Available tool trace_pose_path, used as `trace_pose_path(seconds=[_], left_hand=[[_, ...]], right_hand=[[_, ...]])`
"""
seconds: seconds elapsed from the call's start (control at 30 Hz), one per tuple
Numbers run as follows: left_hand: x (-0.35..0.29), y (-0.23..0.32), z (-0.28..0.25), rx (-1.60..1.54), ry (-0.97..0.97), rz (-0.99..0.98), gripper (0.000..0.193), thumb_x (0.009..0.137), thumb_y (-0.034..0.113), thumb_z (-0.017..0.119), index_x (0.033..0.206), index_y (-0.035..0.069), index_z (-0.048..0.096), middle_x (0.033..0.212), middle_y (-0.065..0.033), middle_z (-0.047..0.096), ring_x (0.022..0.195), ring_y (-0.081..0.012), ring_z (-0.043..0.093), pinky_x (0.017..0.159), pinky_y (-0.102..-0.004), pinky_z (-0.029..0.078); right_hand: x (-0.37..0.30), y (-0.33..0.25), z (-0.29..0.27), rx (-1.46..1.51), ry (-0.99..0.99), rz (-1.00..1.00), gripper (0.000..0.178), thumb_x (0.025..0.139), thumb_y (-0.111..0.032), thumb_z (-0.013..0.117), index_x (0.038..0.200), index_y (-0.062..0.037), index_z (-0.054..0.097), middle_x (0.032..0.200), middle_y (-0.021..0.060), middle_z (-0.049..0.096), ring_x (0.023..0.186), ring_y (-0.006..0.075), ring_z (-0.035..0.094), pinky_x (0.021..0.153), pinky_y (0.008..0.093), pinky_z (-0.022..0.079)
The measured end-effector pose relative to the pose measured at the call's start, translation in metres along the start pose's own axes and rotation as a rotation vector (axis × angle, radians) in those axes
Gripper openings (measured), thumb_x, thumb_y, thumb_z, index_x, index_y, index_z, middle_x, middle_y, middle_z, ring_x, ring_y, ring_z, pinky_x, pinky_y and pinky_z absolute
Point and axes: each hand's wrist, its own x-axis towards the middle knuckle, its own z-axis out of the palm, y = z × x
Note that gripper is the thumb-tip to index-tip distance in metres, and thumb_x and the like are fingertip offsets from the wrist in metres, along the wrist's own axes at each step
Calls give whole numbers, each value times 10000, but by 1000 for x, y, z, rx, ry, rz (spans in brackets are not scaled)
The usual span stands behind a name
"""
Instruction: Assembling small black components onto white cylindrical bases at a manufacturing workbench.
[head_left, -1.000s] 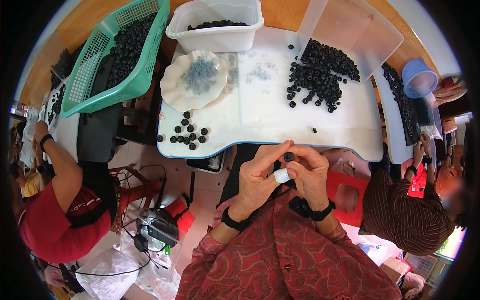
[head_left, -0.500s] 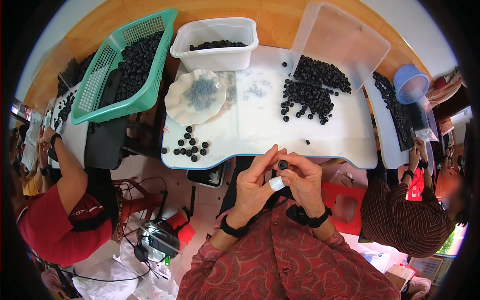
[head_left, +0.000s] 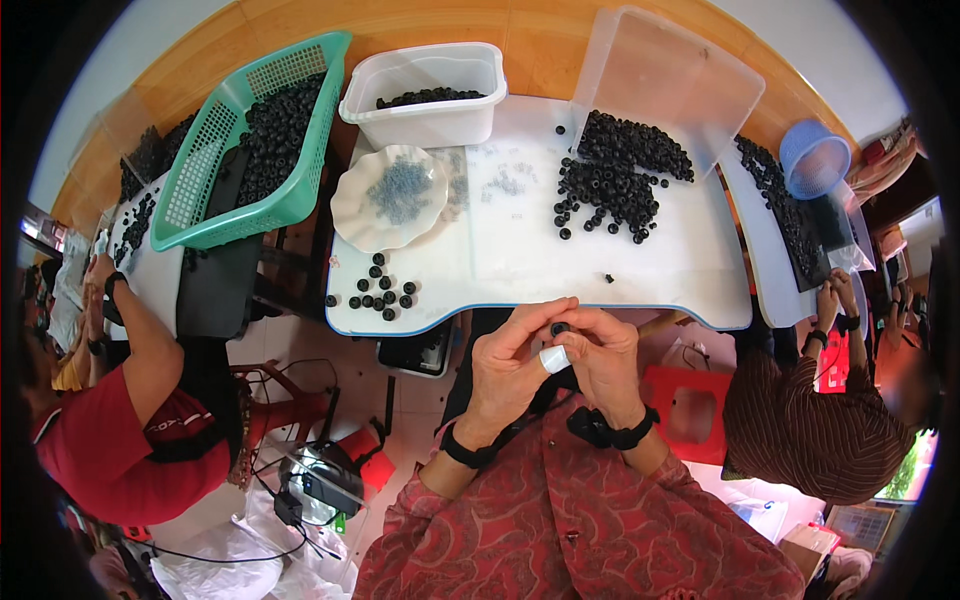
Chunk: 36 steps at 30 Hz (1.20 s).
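Close to the table's front edge, my left hand (head_left: pixel 497 372) and my right hand (head_left: pixel 610 372) meet, with fingertips pinched together. Between them is a small round black part (head_left: pixel 559 328), partly covered by the fingers, so its exact kind does not show. White tape (head_left: pixel 553 359) wraps my left thumb. Beyond the hands, a tiny black piece (head_left: pixel 608 278) lies on the white table (head_left: pixel 530 255). A heap of round black parts (head_left: pixel 610 188) spreads at the right, several with holes. A smaller group of black parts (head_left: pixel 387 300) lies at the front left.
A scalloped dish (head_left: pixel 345 208) holds small clear pieces, more of which lie beside it. Behind stand a white tub (head_left: pixel 425 127) and a green basket (head_left: pixel 240 225) of black parts. A clear bin (head_left: pixel 680 85) lies tipped behind the heap. People work at both sides.
The black part has shifted slightly between my fingertips and shows less of its face. Both hands stay together. The whole view has moved a little.
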Motion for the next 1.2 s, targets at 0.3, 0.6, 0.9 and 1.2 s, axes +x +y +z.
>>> trace_pose_path(seconds=[0.3,0.6,0.9,1.2], left_hand=[[2,7,13,-56,37,35,637,786,-73,717,1370,-20,467,1313,-193,557,1204,-227,542,1002,-334,466],[1,8,16,-95,-6,28,604,825,-71,677,1383,-16,452,1338,-178,534,1207,-217,531,1022,-333,443],[0,2,14,89,91,-42,277,915,-44,575,1189,-50,614,1146,-92,618,1012,-131,598,897,-246,477],[3,-2,17,104,51,-76,313,913,-62,558,1218,-22,617,1083,-72,616,970,-115,587,874,-230,473]], right_hand=[[1,-8,1,63,-22,-3,320,861,66,639,1179,36,616,1025,167,688,810,157,670,662,220,519],[1,-14,-7,175,-50,10,316,861,86,626,1173,33,617,1036,165,684,808,154,669,630,220,518],[-4,-13,-20,-321,6,-206,289,806,34,717,1090,-8,682,861,38,659,755,96,612,663,216,480],[-6,-17,-33,-389,-25,-118,265,810,5,714,1073,-11,687,822,17,625,718,77,586,639,207,464]])
